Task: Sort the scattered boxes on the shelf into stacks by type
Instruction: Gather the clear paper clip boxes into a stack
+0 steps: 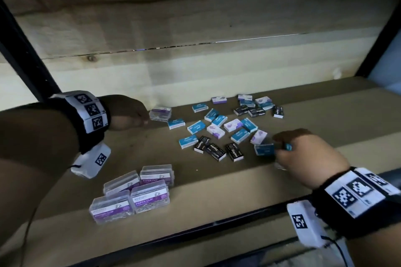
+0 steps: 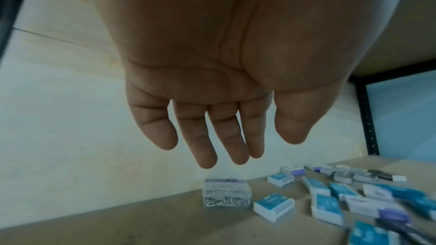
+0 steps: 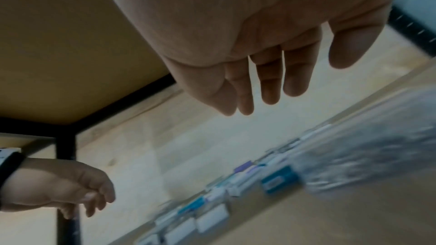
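Note:
Small blue [image 1: 196, 127], black [image 1: 217, 151] and white-purple [image 1: 215, 131] boxes lie scattered over the brown shelf [image 1: 227, 186]. A clear paper-clip box [image 1: 160, 112] [image 2: 226, 194] stands alone near the back wall. My left hand [image 1: 143, 118] [image 2: 254, 146] hovers just left of it, fingers relaxed and holding nothing. At the right edge of the scatter, my right hand [image 1: 277, 145] [image 3: 271, 90] reaches over a blue box [image 1: 263, 149] [image 3: 278, 181] with straight, empty fingers. In the right wrist view a blurred clear box of clips [image 3: 377, 159] sits close below that hand.
Several clear paper-clip boxes [image 1: 134, 193] are grouped at the front left, some stacked. A pale wooden back wall [image 1: 195, 60] closes the shelf. Black metal uprights [image 1: 23, 50] frame both sides, and the shelf's front edge [image 1: 217, 221] runs below my wrists.

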